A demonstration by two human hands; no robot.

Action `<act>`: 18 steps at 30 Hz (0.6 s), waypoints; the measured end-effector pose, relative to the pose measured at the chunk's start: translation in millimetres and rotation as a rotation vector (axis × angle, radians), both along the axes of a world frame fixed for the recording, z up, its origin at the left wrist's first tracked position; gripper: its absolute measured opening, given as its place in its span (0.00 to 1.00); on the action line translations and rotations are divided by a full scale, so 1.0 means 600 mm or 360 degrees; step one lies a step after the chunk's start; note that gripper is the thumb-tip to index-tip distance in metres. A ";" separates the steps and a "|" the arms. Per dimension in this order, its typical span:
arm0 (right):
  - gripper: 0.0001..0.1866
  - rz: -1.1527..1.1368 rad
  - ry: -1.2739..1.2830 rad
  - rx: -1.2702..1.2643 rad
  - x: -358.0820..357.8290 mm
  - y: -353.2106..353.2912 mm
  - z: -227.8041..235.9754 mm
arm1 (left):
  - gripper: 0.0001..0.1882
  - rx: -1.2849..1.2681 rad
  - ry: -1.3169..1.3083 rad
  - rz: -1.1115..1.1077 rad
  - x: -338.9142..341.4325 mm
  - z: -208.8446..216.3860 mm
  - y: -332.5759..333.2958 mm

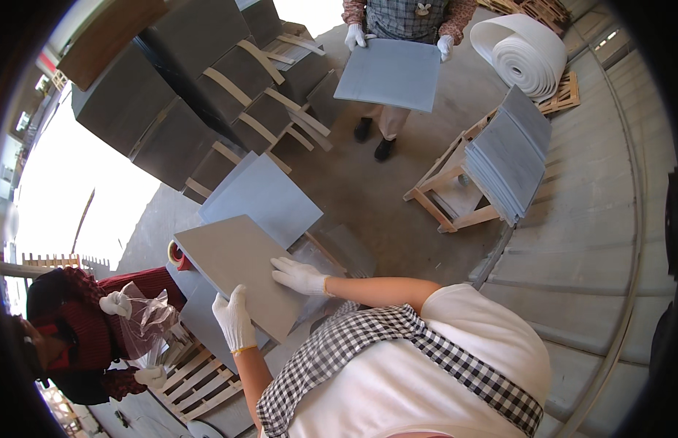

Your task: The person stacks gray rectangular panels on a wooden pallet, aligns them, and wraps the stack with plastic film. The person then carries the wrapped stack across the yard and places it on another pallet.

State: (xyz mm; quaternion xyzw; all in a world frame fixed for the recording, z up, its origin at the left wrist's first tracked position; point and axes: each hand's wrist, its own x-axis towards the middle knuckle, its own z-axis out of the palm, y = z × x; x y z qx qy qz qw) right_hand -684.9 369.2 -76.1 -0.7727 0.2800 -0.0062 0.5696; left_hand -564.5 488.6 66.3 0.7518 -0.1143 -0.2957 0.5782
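A flat grey rectangular panel (233, 252) lies tilted in front of me, over other panels. My left hand (235, 319), in a white knit glove, grips its near left edge; some of the fingers are hidden. Across the panel's right side my gloved right hand (299, 276) rests flat with fingers stretched out. Just beyond sit bluish-grey panels (269, 201), partly covered by the one I hold. Another panel (207, 314) shows beneath my left hand's side.
Opposite, a co-worker holds a bluish panel (390, 73). A wooden rack (445, 182) carries leaning panels (510, 157) at right, near a white foam roll (525, 62). Left, another person handles clear plastic film (145, 321) beside a pallet (200, 383). Dark stacks (200, 66) stand far left; red tape (178, 255) lies nearby.
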 end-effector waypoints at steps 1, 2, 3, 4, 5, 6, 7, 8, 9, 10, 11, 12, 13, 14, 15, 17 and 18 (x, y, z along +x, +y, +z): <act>0.35 -0.0142 0.0039 0.0066 -0.002 -0.005 -0.012 | 0.08 0.0062 -0.0064 -0.0033 -0.011 0.020 0.006; 0.36 -0.0281 0.0078 0.0134 -0.005 -0.010 -0.025 | 0.08 0.0074 -0.0082 -0.0076 -0.023 0.033 0.012; 0.37 -0.0408 0.0112 0.0210 -0.004 -0.013 -0.040 | 0.09 0.0094 -0.0104 -0.0109 -0.034 0.045 0.023; 0.37 -0.0502 0.0024 0.0593 -0.006 -0.017 -0.065 | 0.09 0.0117 -0.0122 -0.0146 -0.043 0.055 0.030; 0.38 -0.0592 -0.0067 0.0978 -0.012 -0.027 -0.091 | 0.10 0.0120 -0.0159 -0.0195 -0.052 0.065 0.034; 0.38 -0.0676 -0.0154 0.1364 -0.022 -0.036 -0.108 | 0.10 0.0150 -0.0184 -0.0255 -0.055 0.067 0.039; 0.39 -0.0618 -0.0025 0.1701 -0.039 -0.052 -0.088 | 0.10 0.0178 -0.0208 -0.0306 -0.056 0.069 0.046; 0.39 -0.0636 -0.0136 0.1837 -0.051 -0.046 -0.101 | 0.10 0.0206 -0.0232 -0.0362 -0.057 0.071 0.051; 0.40 -0.0675 -0.0259 0.1961 -0.067 -0.043 -0.122 | 0.10 0.0195 -0.0234 -0.0417 -0.064 0.077 0.048; 0.41 -0.0699 -0.0382 0.2082 -0.078 -0.038 -0.129 | 0.10 0.0215 -0.0227 -0.0446 -0.068 0.073 0.051; 0.40 -0.0850 -0.0390 0.1934 -0.090 -0.027 -0.133 | 0.10 0.0235 -0.0221 -0.0479 -0.072 0.064 0.057; 0.39 -0.0996 -0.0385 0.1770 -0.103 -0.018 -0.124 | 0.10 0.0251 -0.0211 -0.0519 -0.075 0.058 0.058; 0.39 -0.1083 -0.0270 0.1747 -0.118 -0.011 -0.063 | 0.10 0.0250 -0.0250 -0.0514 -0.084 0.054 0.059; 0.39 -0.1172 -0.0162 0.1722 -0.136 -0.009 -0.028 | 0.11 0.0278 -0.0302 -0.0546 -0.089 0.053 0.058; 0.39 -0.1170 -0.0176 0.1679 -0.155 -0.009 -0.040 | 0.11 0.0306 -0.0355 -0.0601 -0.093 0.050 0.050; 0.40 -0.1130 -0.0181 0.1604 -0.180 -0.003 -0.091 | 0.12 0.0401 -0.0389 -0.0650 -0.094 0.047 0.040; 0.40 -0.1193 -0.0261 0.1771 -0.182 -0.001 -0.104 | 0.12 0.0419 -0.0438 -0.0676 -0.089 0.043 0.038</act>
